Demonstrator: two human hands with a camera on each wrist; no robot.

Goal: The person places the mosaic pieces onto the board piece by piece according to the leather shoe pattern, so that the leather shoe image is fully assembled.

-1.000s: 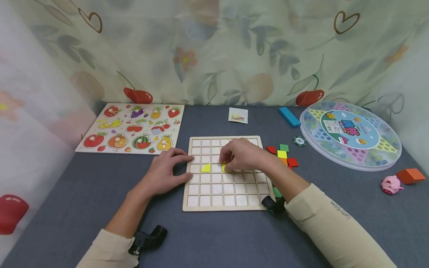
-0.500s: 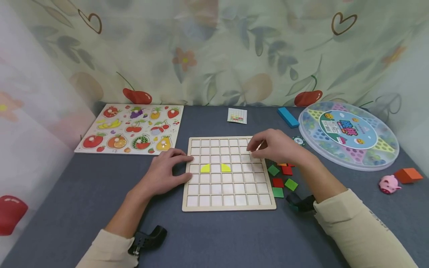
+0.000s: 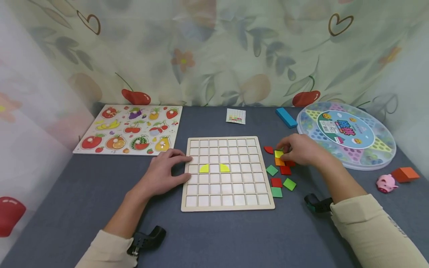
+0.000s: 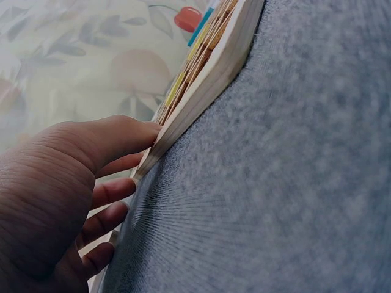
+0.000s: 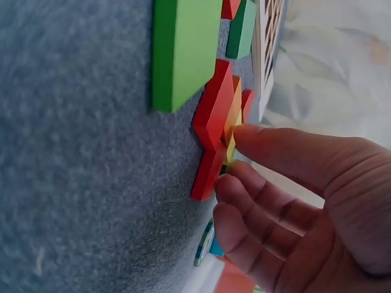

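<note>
A square wooden grid board (image 3: 228, 207) lies on the table, with a yellow quarter-round tile (image 3: 204, 168) and a second yellow curved tile (image 3: 225, 168) in its cells. My left hand (image 3: 166, 172) rests at the board's left edge, thumb and index fingertip touching the frame, fingers spread. My right hand (image 3: 301, 149) is over the loose tiles right of the board. In the right wrist view its thumb tip meets a yellow tile (image 5: 231, 150), with the other fingertips a little apart beyond it. Red tiles (image 5: 214, 110) and an orange tile (image 3: 279, 162) lie against the yellow one.
Green tiles (image 3: 276, 192) and a red tile (image 3: 276, 182) lie nearer me. Behind are a fruit puzzle board (image 3: 154, 130), a small pattern card (image 3: 236, 116), a blue block (image 3: 286, 117) and a round game box (image 3: 378, 160). A pink pig (image 3: 386, 183) and an orange block (image 3: 404, 174) sit far right.
My right hand has left the second yellow curved tile in the board's grid and moved right to the loose tiles. My left hand has stayed at the board's edge.
</note>
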